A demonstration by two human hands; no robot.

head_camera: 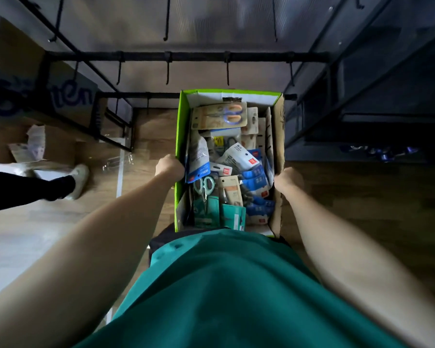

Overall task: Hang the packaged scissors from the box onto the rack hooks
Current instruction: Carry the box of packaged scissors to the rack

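Note:
A green cardboard box (178,121) full of several packaged scissors (220,116) is held in front of my body. My left hand (170,165) grips the box's left wall. My right hand (286,179) grips its right brown wall. Above the box stands a black rack with a horizontal bar (186,56) carrying bare hooks (168,72). A further row of hooks (165,26) hangs higher up. A pack with blue-handled scissors lies on top at the box's far end.
A large cardboard carton (35,96) with blue print stands at the left behind the rack's frame. Another person's leg and pale shoe (79,180) are on the wooden floor at the left. A dark shelf unit (374,109) stands at the right.

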